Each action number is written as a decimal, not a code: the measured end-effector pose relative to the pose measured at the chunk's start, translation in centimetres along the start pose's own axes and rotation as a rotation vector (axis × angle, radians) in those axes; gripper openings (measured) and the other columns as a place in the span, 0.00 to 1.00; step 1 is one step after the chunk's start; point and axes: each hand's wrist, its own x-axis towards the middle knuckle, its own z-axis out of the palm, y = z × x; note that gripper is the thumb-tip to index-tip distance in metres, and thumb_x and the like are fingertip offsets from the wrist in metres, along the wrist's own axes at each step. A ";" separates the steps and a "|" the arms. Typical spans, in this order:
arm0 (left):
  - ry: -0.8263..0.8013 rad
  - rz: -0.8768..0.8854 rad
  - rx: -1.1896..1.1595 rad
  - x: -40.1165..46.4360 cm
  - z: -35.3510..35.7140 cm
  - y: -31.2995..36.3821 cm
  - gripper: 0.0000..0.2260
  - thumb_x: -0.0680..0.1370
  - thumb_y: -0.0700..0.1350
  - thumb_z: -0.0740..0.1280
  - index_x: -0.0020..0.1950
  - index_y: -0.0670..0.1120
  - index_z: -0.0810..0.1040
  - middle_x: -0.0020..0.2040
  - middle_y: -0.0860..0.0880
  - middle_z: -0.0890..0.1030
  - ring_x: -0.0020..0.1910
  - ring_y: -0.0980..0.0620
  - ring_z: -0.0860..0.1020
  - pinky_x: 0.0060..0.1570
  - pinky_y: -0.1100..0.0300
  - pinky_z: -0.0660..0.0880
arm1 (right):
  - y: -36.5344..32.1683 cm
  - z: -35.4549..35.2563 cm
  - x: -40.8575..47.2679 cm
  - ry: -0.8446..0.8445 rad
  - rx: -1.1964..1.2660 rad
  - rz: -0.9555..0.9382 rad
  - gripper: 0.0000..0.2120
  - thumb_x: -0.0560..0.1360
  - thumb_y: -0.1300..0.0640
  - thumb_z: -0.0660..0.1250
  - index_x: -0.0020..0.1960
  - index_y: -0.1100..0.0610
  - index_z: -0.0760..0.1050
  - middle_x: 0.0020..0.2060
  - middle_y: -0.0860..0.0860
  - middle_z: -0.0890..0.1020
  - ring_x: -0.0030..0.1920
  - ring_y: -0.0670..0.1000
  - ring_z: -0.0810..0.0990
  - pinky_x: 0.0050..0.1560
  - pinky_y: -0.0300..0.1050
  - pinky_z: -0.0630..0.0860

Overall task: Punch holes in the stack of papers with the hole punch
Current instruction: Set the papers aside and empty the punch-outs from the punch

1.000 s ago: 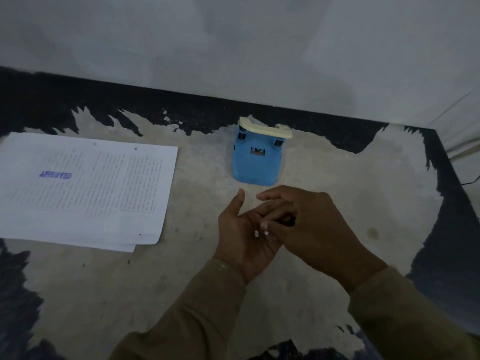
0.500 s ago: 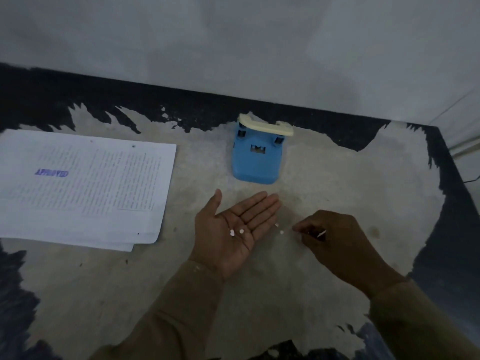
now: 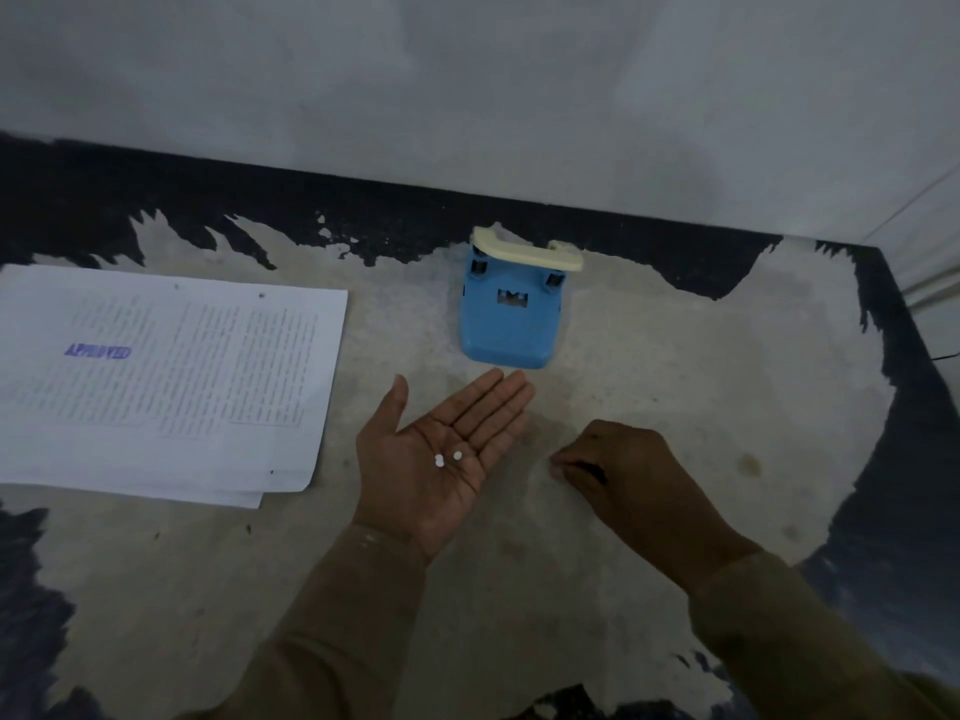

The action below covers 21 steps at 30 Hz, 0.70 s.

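The blue hole punch point(image 3: 509, 324) with a cream handle stands near the wall, its base toward me. To the left, a stack of printed papers point(image 3: 171, 376) lies flat, stamped "APPROVED", with small holes along its far edge. My left hand point(image 3: 415, 475) is held palm up just in front of the punch, fingers straight and apart, with three small white paper dots point(image 3: 447, 458) resting on the palm. To its right, my right hand point(image 3: 634, 475) is knuckles up, its fingertips pinched together against the table surface. What lies under those fingertips is hidden.
The table top point(image 3: 675, 366) is worn pale, with black patches around its edges. A grey wall point(image 3: 467, 96) rises directly behind the punch. The table's right edge runs down close to my right arm.
My right hand left the left palm, moved right and lowered its fingertips onto the table where two loose dots lay. My left hand opened flat and shifted slightly left.
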 end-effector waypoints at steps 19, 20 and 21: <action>0.079 -0.076 0.046 -0.2 1.0 -1.9 0.32 0.80 0.59 0.55 0.67 0.31 0.72 0.68 0.32 0.73 0.67 0.36 0.73 0.66 0.47 0.72 | -3.2 -0.8 -0.2 0.209 0.293 0.077 0.05 0.78 0.53 0.64 0.44 0.49 0.76 0.37 0.42 0.78 0.39 0.40 0.76 0.39 0.26 0.69; 0.078 -0.088 0.045 -0.1 1.2 -2.1 0.32 0.80 0.59 0.55 0.66 0.31 0.73 0.67 0.32 0.74 0.67 0.36 0.74 0.63 0.49 0.75 | -4.1 -1.0 -0.1 0.199 0.274 0.018 0.05 0.78 0.55 0.64 0.44 0.50 0.76 0.37 0.41 0.77 0.39 0.40 0.76 0.40 0.26 0.69; 0.071 -0.103 0.039 -0.1 1.4 -2.3 0.32 0.80 0.59 0.55 0.66 0.32 0.73 0.67 0.32 0.74 0.67 0.37 0.74 0.59 0.52 0.78 | -4.7 -1.1 0.1 0.173 0.246 -0.028 0.05 0.78 0.57 0.65 0.44 0.51 0.77 0.38 0.43 0.77 0.39 0.40 0.75 0.41 0.27 0.69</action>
